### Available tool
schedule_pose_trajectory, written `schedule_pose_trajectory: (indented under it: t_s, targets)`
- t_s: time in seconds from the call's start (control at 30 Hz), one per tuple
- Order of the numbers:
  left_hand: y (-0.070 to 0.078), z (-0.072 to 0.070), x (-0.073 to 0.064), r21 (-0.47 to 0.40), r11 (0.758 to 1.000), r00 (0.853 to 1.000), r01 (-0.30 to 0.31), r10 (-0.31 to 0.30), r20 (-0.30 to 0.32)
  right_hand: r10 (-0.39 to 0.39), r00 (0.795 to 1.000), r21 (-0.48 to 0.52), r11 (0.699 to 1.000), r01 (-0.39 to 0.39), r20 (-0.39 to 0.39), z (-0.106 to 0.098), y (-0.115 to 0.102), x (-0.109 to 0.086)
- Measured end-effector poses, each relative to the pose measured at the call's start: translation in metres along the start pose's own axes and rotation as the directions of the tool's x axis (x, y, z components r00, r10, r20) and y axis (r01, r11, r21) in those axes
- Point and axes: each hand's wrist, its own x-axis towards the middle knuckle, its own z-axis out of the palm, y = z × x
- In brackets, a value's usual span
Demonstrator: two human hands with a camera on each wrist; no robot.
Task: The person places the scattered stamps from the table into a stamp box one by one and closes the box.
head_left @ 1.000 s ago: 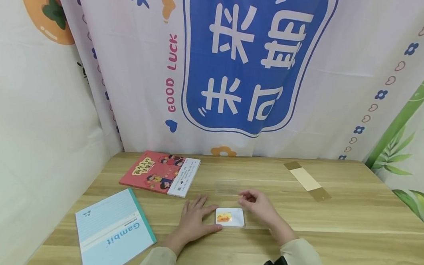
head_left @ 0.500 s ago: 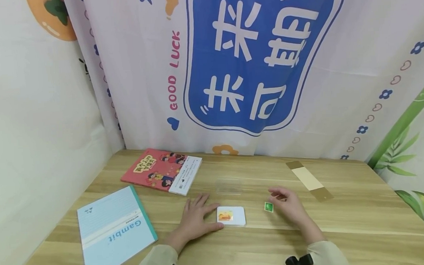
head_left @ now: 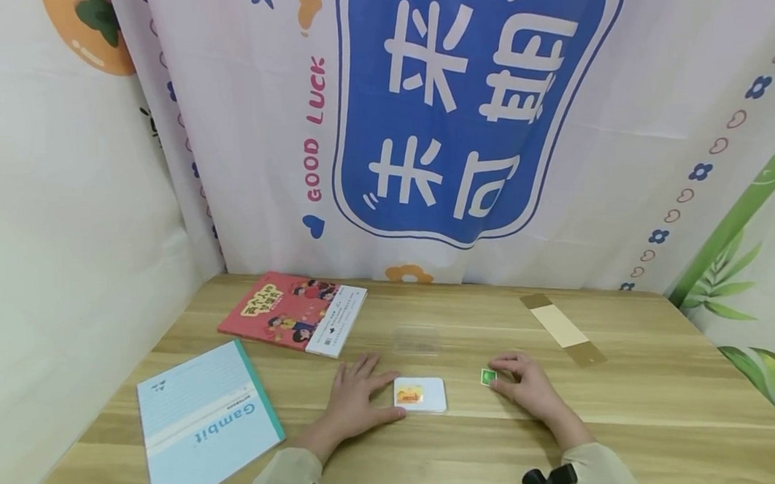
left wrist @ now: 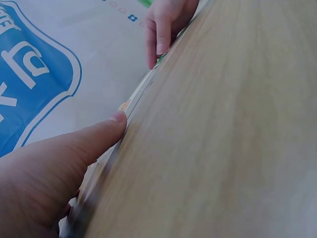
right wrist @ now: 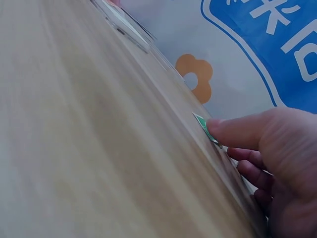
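My left hand (head_left: 358,398) rests on the table with fingers spread. Its thumb and index finger touch the left side of a white rounded card (head_left: 437,394), or thin stack of cards, bearing an orange-yellow picture (head_left: 409,394) on its left half. To the right, my right hand (head_left: 529,386) pinches a small green square stamp-like piece (head_left: 488,377) with a white border, held low over the table. In the right wrist view the thumb lies on the green piece (right wrist: 203,126), and the other fingers are curled below. The left wrist view shows my left thumb (left wrist: 106,130) at the card's edge.
A clear plastic tray or lid (head_left: 415,341) lies behind the white card. On the left are a light blue notebook (head_left: 203,427) and a red book (head_left: 286,313). A brown-and-cream strip (head_left: 561,328) lies at the back right. A printed curtain (head_left: 259,168) hangs behind the table.
My right hand has moved right from beside the white card, with the small green piece now showing in its fingers. The left hand has stayed at the card.
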Motion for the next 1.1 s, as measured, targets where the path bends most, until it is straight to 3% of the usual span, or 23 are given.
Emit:
schedule_pose_trajectory:
  t_s: [0.3,0.47,0.77,1.1]
  targets:
    - [0.001,-0.001,-0.001,0.009,1.0,1.0,0.011,-0.011,0.015,-0.034,0.999,-0.104,0.994,0.031,-0.033,0.003,0.0,0.001]
    - [0.001,-0.001,-0.001,0.014,1.0,1.0,0.011,-0.011,0.012,-0.039,0.997,-0.121,0.992,0.03,-0.067,0.005,-0.002,0.0]
    - [0.001,-0.001,-0.001,0.008,1.0,1.0,0.013,-0.013,0.01,-0.114,0.984,-0.123,0.988,0.097,-0.14,0.01,-0.002,0.001]
    - [0.001,-0.001,-0.001,-0.004,1.0,1.0,0.017,-0.017,0.018,0.075,0.991,-0.023,0.997,-0.078,-0.114,0.01,-0.01,0.001]
